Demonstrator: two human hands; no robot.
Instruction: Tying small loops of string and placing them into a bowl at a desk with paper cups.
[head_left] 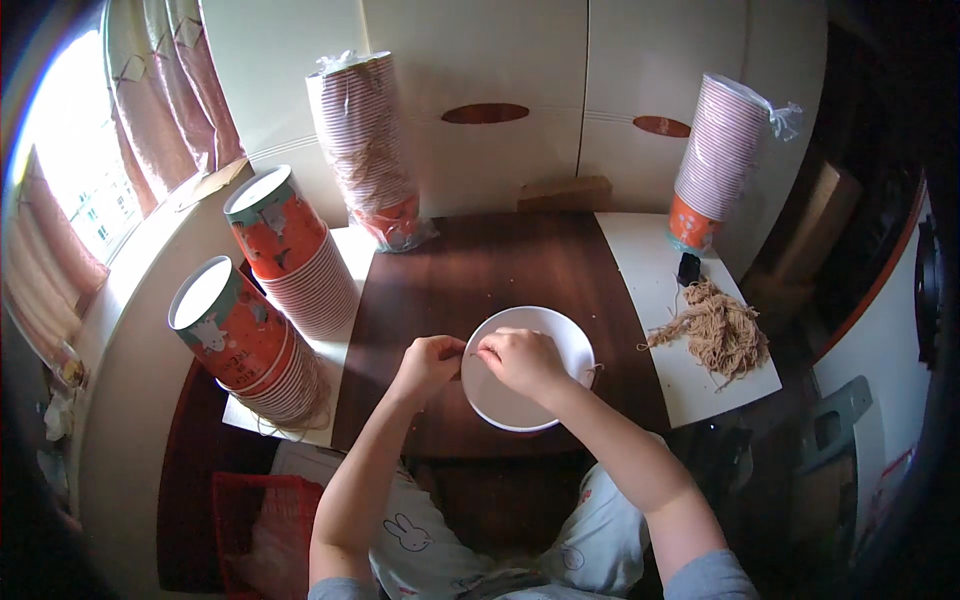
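A white-lined paper bucket (520, 395) stands upright on the dark brown table in front of me, its open mouth facing up. My left hand (430, 365) is closed at the outside of its left rim. Reaching over the mouth, my right hand (522, 358) pinches its thumb and finger just inside that same rim. Whatever the fingers of either hand hold is too small or hidden to make out. A short end of tan cord (596, 369) sticks out at the bucket's right rim.
Two stacks of upside-down orange-and-green buckets (290, 240) (245, 335) stand at the left. Plastic-wrapped bucket stacks rise at the back left (362, 130) and back right (718, 150). A tangled heap of tan cords (725, 335) lies right, beside a small black object (689, 268). A red basket (250, 520) is low left.
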